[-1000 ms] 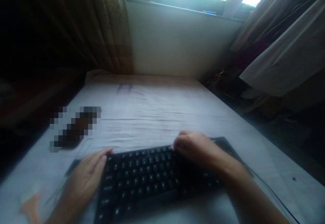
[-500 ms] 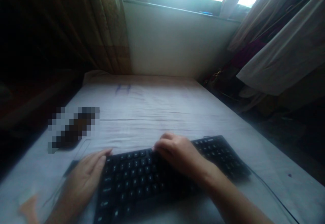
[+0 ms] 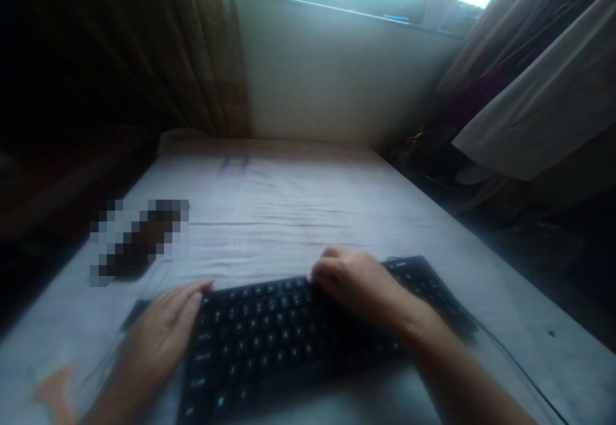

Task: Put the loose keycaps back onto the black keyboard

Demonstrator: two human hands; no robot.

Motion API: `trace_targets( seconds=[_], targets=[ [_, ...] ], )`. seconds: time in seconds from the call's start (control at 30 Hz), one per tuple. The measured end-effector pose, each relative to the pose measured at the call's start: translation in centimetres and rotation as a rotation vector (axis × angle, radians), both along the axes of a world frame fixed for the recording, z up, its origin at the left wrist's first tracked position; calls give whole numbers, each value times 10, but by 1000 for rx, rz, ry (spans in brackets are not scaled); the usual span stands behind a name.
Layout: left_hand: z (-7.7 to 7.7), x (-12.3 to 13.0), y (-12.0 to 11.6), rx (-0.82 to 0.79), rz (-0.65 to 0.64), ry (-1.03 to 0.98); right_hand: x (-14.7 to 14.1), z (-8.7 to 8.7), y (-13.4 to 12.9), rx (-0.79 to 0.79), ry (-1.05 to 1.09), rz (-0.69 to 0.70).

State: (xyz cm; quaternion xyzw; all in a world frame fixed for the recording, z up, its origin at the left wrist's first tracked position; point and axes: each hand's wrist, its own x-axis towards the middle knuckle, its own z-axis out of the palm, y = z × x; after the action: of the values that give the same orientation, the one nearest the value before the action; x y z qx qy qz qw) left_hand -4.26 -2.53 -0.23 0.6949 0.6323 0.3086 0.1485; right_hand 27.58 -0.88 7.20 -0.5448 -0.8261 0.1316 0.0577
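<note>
A black keyboard (image 3: 260, 335) lies at a slant on the white cloth-covered surface. Along its left edge, my left hand (image 3: 161, 329) holds the upper left corner between thumb and fingers. My right hand (image 3: 351, 280) is closed in a pinch at the keyboard's top row, right of the middle. Something small and pale shows at its fingertips, too blurred to name. That hand and forearm hide many keys on the right half. Partly behind my left wrist is a small dark object (image 3: 135, 312) with a thin cord.
A pale orange handle-like object (image 3: 58, 390) lies at the lower left. Farther back on the left is a dark pixelated object (image 3: 139, 245). The keyboard's cable (image 3: 520, 367) runs off to the lower right. Curtains (image 3: 206, 52) and hanging cloths (image 3: 543, 117) flank the wall.
My right hand has slid to the right along the keyboard's top edge, uncovering more keys. My left hand stays at the left corner. The view has shifted slightly.
</note>
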Motion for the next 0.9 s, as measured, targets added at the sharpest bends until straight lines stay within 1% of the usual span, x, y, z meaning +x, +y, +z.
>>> trace_targets(
  seconds=[0.1,0.23,0.33,0.43,0.7,0.9],
  targets=[
    [-1,0,0,-4,4,-4,-1,-1,-1,23,47,1],
    [1,1,0,4,2,-6,-17,-10,-5,77,198,21],
    [2,1,0,7,-3,-4,-29,-16,-7,65,190,61],
    [3,1,0,11,-7,1,-31,-15,-8,42,151,60],
    [3,1,0,7,4,7,-11,1,-4,-30,36,20],
    [2,1,-1,-8,16,8,10,8,1,-70,-106,-22]
  ],
)
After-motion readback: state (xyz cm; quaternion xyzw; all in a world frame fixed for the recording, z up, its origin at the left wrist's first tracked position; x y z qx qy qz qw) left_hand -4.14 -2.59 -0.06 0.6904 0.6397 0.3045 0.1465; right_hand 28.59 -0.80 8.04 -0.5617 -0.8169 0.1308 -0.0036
